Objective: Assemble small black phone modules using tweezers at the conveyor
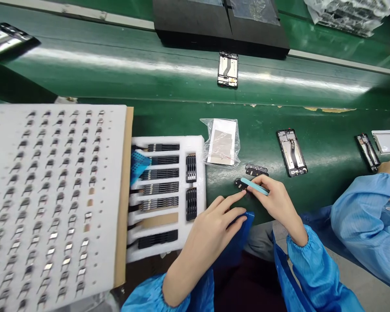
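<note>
My right hand (pixel 277 203) pinches a slim light-blue tool (pixel 255 186) that looks like tweezers. Its tip lies over a small black phone part (pixel 239 184) at the green bench's near edge. From the left, my left hand (pixel 211 223) reaches over with fingers stretched out, the index fingertip at that part and the tool. Whether it presses on the part I cannot tell. A second small black part (pixel 256 169) lies just beyond. To the right rests a phone frame (pixel 291 152) with a dark flex cable across its silver back.
A white foam tray (pixel 199 145) holds stacked black parts. Left of it stands a white board (pixel 117 115) with rows of small metal pieces. A plastic bag (pixel 223 142) lies behind my hands. Another phone frame (pixel 228 69) sits farther back. A co-worker's sleeve (pixel 365 216) is at right.
</note>
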The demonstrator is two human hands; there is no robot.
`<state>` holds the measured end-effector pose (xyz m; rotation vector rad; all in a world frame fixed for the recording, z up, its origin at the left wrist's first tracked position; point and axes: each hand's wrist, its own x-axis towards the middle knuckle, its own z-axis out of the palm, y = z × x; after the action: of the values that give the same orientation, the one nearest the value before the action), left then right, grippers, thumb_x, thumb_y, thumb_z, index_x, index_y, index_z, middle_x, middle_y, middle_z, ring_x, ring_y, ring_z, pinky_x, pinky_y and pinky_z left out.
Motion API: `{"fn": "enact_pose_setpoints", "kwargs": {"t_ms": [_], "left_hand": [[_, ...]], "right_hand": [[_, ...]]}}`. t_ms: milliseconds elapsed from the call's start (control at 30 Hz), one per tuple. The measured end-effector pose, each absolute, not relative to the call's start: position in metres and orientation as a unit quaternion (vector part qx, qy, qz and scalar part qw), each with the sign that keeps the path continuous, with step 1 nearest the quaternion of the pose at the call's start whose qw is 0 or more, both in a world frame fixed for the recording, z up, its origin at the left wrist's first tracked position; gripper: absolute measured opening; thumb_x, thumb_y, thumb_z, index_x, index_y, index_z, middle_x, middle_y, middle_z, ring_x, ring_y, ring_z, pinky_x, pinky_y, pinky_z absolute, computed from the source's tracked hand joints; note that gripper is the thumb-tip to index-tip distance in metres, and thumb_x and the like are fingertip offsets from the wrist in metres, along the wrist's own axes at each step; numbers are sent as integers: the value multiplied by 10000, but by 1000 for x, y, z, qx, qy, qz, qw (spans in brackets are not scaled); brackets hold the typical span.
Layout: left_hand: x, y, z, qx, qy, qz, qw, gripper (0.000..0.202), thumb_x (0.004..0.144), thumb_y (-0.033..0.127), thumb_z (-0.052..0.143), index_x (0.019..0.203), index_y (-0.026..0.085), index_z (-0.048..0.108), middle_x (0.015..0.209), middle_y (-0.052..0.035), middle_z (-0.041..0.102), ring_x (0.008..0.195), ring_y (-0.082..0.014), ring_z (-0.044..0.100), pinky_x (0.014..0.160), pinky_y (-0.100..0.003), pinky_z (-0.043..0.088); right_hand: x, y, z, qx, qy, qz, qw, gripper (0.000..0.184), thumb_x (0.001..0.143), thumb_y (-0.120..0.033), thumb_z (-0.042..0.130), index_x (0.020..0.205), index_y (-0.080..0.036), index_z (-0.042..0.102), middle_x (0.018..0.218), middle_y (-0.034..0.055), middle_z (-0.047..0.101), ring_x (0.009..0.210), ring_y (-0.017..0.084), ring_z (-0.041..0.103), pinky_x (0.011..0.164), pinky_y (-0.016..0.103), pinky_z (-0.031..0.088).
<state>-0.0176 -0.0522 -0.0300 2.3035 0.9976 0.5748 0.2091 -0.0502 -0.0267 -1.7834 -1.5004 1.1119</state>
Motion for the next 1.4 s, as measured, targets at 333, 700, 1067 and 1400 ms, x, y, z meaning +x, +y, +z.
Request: {"fn": "enact_pose_setpoints", "kwargs": {"t_ms": [333, 700, 1067, 1400], "left_hand": [[-17, -52, -33, 864, 373, 202, 270, 106, 1080, 188, 709, 1072, 221, 809, 1513, -76, 751, 1010, -247, 746, 821, -399, 678], [-16, -53, -34, 858, 376, 217, 273, 143, 1104, 189, 670, 1071, 210, 808, 1507, -71, 757, 986, -245, 738, 828, -413, 681], [-14, -54, -37, 858, 372, 230, 270, 98, 1091, 187, 705, 1080, 204, 801, 1491, -62, 766, 959, -241, 729, 802, -396, 667], [-17, -51, -28, 791, 369, 316, 372, 73, 1066, 144, 747, 1100, 198, 780, 1077, -39, 818, 909, -198, 695, 804, -314, 596]], "right_hand": [[226, -45, -15, -682, -588, 305, 310, 187, 1080, -400, 664, 963, -272, 732, 992, 39, 759, 916, 241, 725, 820, 363, 559], [231, -32, -33, -697, -622, 180, 309, 157, 1068, -397, 697, 1109, -270, 779, 1109, 89, 742, 1028, 271, 755, 844, 393, 632], [238, -12, -34, -636, -760, 74, 108, 204, 1074, -315, 621, 1196, -244, 768, 1166, 81, 738, 765, 187, 694, 569, 315, 459], [235, -32, -16, -637, -679, 158, 329, 382, 1150, -476, 526, 1258, -209, 776, 1097, 104, 718, 978, 256, 712, 798, 379, 567]]}}
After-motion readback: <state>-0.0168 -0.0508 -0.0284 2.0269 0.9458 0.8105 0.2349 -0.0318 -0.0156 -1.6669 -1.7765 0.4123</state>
